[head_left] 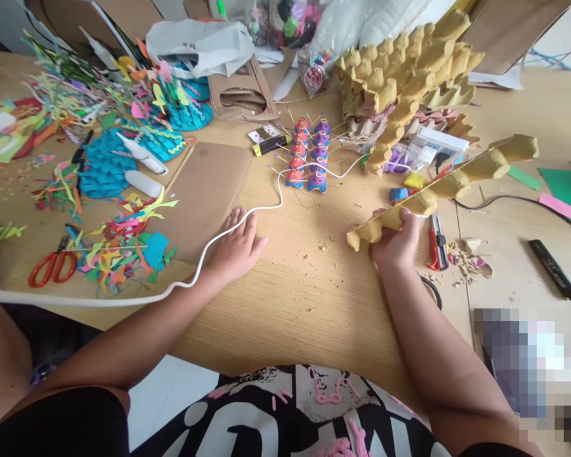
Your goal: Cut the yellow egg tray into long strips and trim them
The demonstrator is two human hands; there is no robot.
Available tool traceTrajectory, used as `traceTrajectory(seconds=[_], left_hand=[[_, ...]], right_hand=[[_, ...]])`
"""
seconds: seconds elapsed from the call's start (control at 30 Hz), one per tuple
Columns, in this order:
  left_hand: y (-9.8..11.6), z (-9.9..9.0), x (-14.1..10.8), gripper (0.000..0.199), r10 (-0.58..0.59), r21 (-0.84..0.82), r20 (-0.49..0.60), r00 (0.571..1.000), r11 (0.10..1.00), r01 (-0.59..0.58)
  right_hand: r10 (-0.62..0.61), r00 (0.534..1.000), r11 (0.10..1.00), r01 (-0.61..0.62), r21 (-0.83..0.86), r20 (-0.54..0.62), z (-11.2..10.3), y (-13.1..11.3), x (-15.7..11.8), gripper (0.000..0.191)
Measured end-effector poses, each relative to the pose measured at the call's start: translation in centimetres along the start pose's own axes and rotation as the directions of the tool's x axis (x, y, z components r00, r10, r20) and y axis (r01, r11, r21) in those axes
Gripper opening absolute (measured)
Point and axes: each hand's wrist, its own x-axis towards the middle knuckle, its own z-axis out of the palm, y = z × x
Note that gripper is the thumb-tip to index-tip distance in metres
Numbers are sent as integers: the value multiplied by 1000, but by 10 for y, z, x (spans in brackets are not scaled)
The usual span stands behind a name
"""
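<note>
My left hand [238,244] lies flat on the table, fingers spread, by the lower right edge of a brown cardboard sheet [202,190]. A white cable [209,247] runs across it. My right hand [400,238] is closed around the lower part of a long yellow egg-carton strip [438,190], which slants up to the right. Beyond the hands, two painted egg-carton rows stand side by side, one red and blue [299,155], one purple and blue [319,152], with coloured pins sticking out. The cable passes over them.
Red scissors [52,268] and paper scraps [118,254] lie left, near glue bottles [145,155] and blue egg-carton pieces [105,164]. Stacked yellow egg trays [394,70] stand at the back. A red cutter [438,244], shavings and a black marker [554,270] lie right. Another person's hand shows far left.
</note>
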Motion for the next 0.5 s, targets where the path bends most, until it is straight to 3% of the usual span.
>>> traceTrajectory(seconds=[0.1, 0.2, 0.3, 0.37, 0.43, 0.5], left_hand=[[21, 0, -17, 80, 57, -32, 64, 996, 998, -55], [58, 1, -30, 80, 223, -80, 139, 965, 974, -213], [92, 0, -35, 78, 448, -164, 149, 882, 891, -424], [100, -2, -34, 78, 543, -188, 127, 830, 835, -518], [90, -5, -34, 76, 518, -176, 108, 849, 850, -496], [67, -8, -36, 75, 381, -137, 83, 921, 920, -368]], right_hand=[[11, 1000, 1000, -11, 5, 2, 2, 0, 0, 17], [8, 1000, 1000, -7, -4, 26, 1, 1, 0, 19], [-4, 999, 1000, 5, -17, 36, -2, 3, 2, 25], [-9, 1000, 1000, 10, -14, 29, -3, 3, 2, 25], [-11, 1000, 1000, 11, -3, 12, -4, 3, 3, 23], [-9, 1000, 1000, 9, 4, -4, -3, 3, 3, 21]])
